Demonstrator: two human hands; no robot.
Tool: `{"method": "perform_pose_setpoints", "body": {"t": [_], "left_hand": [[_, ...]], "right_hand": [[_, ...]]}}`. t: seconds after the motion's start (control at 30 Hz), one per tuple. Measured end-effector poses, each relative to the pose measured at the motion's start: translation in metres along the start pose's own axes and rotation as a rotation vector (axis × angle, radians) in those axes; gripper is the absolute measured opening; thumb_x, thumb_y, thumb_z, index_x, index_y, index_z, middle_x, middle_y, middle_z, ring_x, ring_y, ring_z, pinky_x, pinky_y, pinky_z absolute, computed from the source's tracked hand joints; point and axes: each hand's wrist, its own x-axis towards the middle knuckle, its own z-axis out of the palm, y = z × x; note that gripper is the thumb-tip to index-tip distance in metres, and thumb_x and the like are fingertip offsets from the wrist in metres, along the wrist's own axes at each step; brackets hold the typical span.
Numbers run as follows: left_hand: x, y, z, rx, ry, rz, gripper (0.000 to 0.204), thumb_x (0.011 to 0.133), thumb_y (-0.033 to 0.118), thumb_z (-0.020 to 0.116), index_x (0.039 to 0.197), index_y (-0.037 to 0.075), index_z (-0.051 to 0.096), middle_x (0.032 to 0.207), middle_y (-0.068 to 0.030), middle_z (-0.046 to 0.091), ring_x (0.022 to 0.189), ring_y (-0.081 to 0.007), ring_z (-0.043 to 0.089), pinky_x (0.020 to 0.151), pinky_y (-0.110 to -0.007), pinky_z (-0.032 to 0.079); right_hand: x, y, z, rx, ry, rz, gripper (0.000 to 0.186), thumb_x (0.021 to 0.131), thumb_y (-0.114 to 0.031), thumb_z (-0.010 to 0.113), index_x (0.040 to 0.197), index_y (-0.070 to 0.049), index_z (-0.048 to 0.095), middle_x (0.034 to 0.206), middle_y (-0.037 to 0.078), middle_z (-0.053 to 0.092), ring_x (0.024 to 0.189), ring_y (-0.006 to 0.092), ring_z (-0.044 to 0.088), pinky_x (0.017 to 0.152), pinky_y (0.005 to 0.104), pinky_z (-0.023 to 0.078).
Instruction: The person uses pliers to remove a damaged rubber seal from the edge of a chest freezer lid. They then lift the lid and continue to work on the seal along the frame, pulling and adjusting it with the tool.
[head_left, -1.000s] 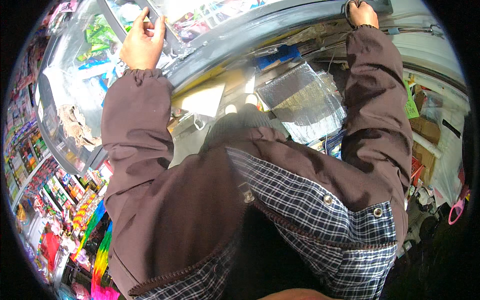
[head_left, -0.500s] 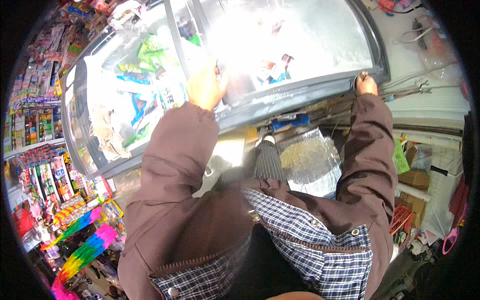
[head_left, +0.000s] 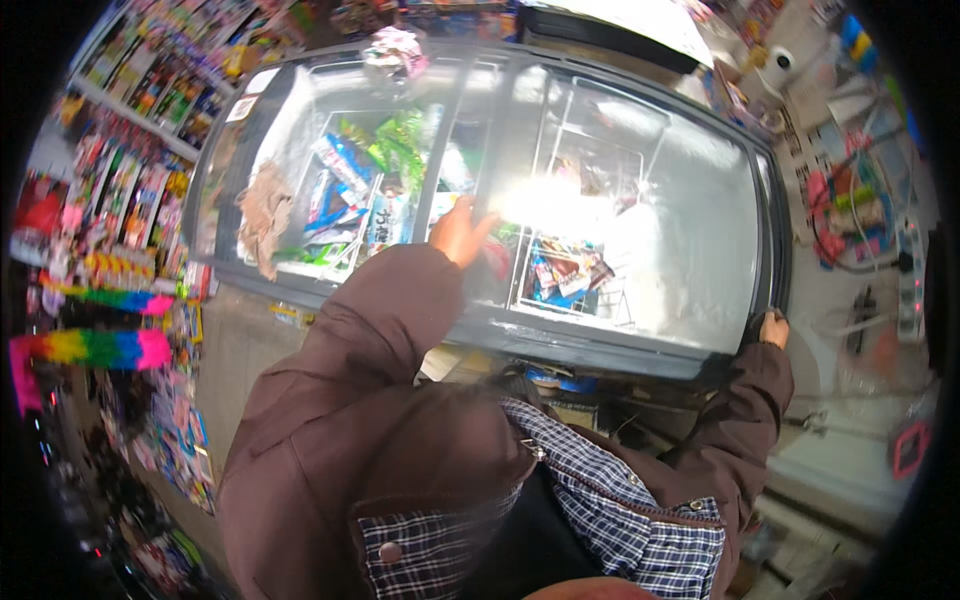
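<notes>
A chest freezer [head_left: 640, 352] with a dark frame and glass top stands in front of me. My left hand [head_left: 462, 232] lies over the glass near the middle divider, thumb apart from the fingers. At the near right corner my right hand [head_left: 772, 328] has its fingers curled round the dark edge of the glass lid [head_left: 700, 270]. Under the left glass are blue and green ice cream packets [head_left: 345, 165] and a crumpled brown cloth or paper [head_left: 265, 212]. Brown and blue packets [head_left: 565, 272] sit in a wire basket under the right glass, partly washed out by glare.
Shelves of colourful packages [head_left: 130, 170] line the left side, with a rainbow garland [head_left: 95, 352] hanging lower down. A crumpled pink and white wrapper [head_left: 395, 52] rests on the freezer's far edge. To the right are cables and a power strip [head_left: 908, 290].
The view has turned and lifted, so the whole freezer top now shows. Both hands stay at the freezer, the left near the divider and the right at the corner.
</notes>
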Motion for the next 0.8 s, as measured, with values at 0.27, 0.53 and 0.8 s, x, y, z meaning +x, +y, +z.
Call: {"method": "perform_pose_setpoints", "body": {"t": [0.27, 0.53, 0.8], "left_hand": [[-0.003, 0.013, -0.01, -0.013, -0.028, -0.147, 0.056, 0.085, 0.037, 0.062, 0.122, -0.003, 0.049, 0.109, -0.0302, 0.058, 0.105, -0.0392, 0.057, 0.087, -0.041, 0.046], [0.056, 0.022, -0.075, 0.399, 0.146, -0.021, 0.049, 0.08, 0.034, 0.064, 0.122, 0.011, 0.054, 0.117, -0.0177, 0.057, 0.103, -0.0348, 0.057, 0.085, -0.042, 0.046], [0.227, 0.011, -0.106, 0.985, 0.505, 0.379, 0.039, 0.082, 0.026, 0.057, 0.121, 0.022, 0.057, 0.14, -0.0062, 0.038, 0.132, -0.0242, 0.031, 0.102, -0.061, 0.022]], "right_hand": [[0.031, 0.007, 0.023, 0.198, -0.187, -0.21, 0.052, 0.085, -0.047, 0.06, 0.078, 0.004, 0.061, 0.069, 0.01, 0.057, 0.065, 0.0196, 0.051, 0.064, 0.0338, 0.043], [0.031, 0.01, 0.037, 0.162, -0.285, -0.094, 0.053, 0.085, -0.043, 0.063, 0.083, 0.01, 0.06, 0.072, 0.013, 0.06, 0.07, 0.0202, 0.054, 0.07, 0.0341, 0.044], [0.008, -0.01, 0.037, 0.277, -0.207, -0.097, 0.041, 0.088, -0.031, 0.063, 0.075, 0.007, 0.056, 0.062, 0.003, 0.048, 0.057, 0.0122, 0.04, 0.054, 0.0298, 0.036]]}}
